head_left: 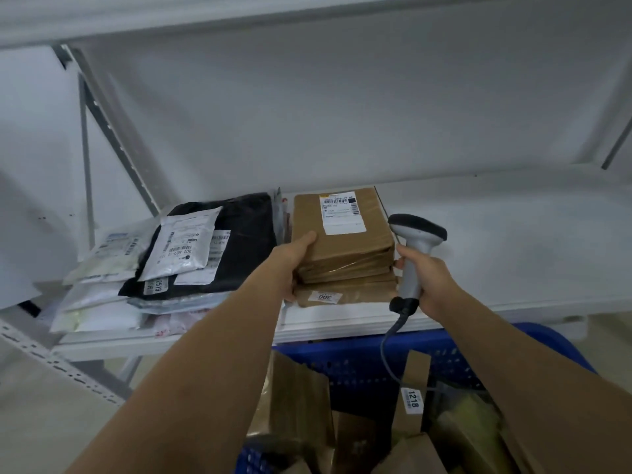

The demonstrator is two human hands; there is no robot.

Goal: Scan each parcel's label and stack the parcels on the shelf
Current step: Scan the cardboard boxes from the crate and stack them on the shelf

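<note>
A brown cardboard parcel (345, 234) with a white label lies on top of another brown parcel (355, 292) on the white shelf (513, 241). My left hand (290, 265) grips the top parcel's near left corner, thumb on top. My right hand (431, 285) holds a grey handheld scanner (415, 254) by its handle, just right of the parcel stack; its fingertips touch the stack's near right corner. The scanner's cable hangs down toward the crate.
A pile of soft mailers, with a black bag (236, 241) and a silver pouch (188, 244) on top, fills the shelf's left part. A blue plastic crate (359, 364) below holds several brown parcels, one tagged 1218 (413, 400). Slanted metal shelf posts (113, 131) stand at left.
</note>
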